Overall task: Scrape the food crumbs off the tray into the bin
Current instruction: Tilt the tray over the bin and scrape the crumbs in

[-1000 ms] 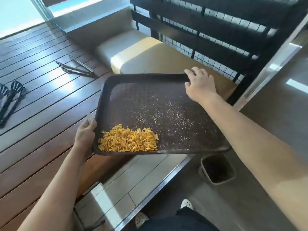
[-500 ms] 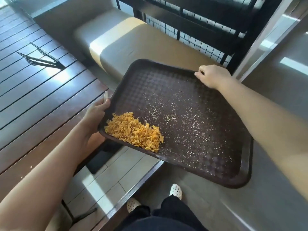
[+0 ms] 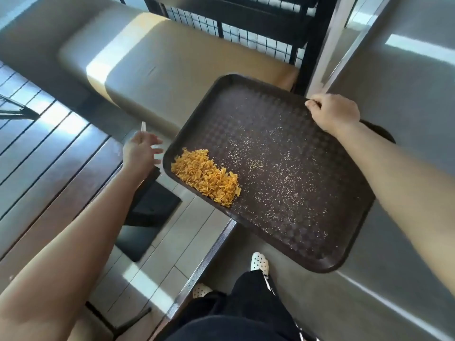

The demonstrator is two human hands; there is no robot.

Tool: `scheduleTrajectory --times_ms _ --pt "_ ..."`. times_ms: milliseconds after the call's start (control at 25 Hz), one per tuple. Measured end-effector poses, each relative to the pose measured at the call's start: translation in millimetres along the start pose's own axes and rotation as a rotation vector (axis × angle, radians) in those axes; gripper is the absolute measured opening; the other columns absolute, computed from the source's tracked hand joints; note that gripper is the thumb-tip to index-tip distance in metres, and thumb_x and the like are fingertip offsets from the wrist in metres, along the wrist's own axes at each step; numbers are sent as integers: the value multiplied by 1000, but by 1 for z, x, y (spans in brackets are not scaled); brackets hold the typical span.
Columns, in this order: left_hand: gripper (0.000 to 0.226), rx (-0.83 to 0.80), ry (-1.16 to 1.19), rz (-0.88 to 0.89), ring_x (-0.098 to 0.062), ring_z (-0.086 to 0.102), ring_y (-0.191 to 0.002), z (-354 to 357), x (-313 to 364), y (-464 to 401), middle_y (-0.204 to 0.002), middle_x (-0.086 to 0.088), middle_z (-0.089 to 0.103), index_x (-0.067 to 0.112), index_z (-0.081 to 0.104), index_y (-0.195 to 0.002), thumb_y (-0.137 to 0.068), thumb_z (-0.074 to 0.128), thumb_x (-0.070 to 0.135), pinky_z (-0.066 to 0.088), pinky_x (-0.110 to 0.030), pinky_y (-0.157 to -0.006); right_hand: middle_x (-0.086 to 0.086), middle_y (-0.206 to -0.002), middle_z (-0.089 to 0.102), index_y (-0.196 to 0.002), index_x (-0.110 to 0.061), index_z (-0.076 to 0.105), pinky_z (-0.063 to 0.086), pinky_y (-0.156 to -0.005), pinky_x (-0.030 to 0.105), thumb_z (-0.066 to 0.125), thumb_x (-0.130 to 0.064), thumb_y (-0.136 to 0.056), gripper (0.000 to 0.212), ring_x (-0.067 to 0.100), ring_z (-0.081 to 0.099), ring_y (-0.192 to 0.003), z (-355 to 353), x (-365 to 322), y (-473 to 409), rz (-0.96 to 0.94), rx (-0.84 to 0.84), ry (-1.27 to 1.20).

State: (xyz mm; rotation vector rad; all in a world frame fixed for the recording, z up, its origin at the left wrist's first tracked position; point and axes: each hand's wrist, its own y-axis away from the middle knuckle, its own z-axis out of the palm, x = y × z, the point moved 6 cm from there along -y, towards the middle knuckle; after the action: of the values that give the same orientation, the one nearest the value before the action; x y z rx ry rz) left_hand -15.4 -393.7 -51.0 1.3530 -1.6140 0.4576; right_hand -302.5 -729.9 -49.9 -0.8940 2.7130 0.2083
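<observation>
My right hand (image 3: 332,114) grips the far rim of a dark brown tray (image 3: 320,265), which hangs tilted over the floor. A pile of orange crumbs (image 3: 206,177) lies against the tray's lower left rim, and fine pale crumbs (image 3: 270,156) are scattered across the middle. My left hand (image 3: 140,153) is off the tray, just to its left, and pinches a thin white strip (image 3: 143,126) that sticks up between its fingers. A dark rounded edge (image 3: 380,130) shows past my right wrist; I cannot tell if it is the bin.
A slatted wooden table (image 3: 49,156) fills the left. A beige cushioned bench (image 3: 172,70) and a black metal railing (image 3: 246,25) stand behind the tray. Below are floor tiles (image 3: 172,242), a dark table base (image 3: 152,200) and my white dotted shoe (image 3: 259,264).
My left hand has let go of the tray's left rim and moved slightly away. The tray has swung to the right, carried by my right hand alone. The crumb pile stays at the low edge.
</observation>
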Motion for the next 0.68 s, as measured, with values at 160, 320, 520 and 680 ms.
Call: scheduleTrajectory --times_ms 160,320,520,680 --pt "24 218 -117 275 -14 49 -65 23 24 60 -71 4 52 13 59 -93 -96 36 18 42 -30 -65 18 -109 66 -113 -18 62 44 -83 40 34 -38 -99 38 40 57 -101 14 57 20 115 13 -15" --pt "26 137 -13 -155 -16 50 -70 86 -43 111 -86 -6 57 9 52 -111 -97 39 26 43 -29 -66 20 -107 64 -104 -15 62 43 -84 41 36 -38 -99 35 41 57 -100 28 112 49 292 12 -51" --pt "46 -202 169 -596 -15 35 -59 164 -107 115 -125 -24 50 5 49 -124 -99 28 36 44 -25 -50 20 -106 63 -99 -14 60 43 -83 40 35 -37 -98 34 40 57 -100 56 164 88 478 12 -117" --pt "45 -424 375 -635 -4 30 -41 222 -116 92 -71 3 49 15 52 -96 -96 26 51 20 -15 -32 18 -110 63 -107 -16 61 42 -84 39 35 -36 -99 35 39 56 -104 95 193 117 602 12 -105"
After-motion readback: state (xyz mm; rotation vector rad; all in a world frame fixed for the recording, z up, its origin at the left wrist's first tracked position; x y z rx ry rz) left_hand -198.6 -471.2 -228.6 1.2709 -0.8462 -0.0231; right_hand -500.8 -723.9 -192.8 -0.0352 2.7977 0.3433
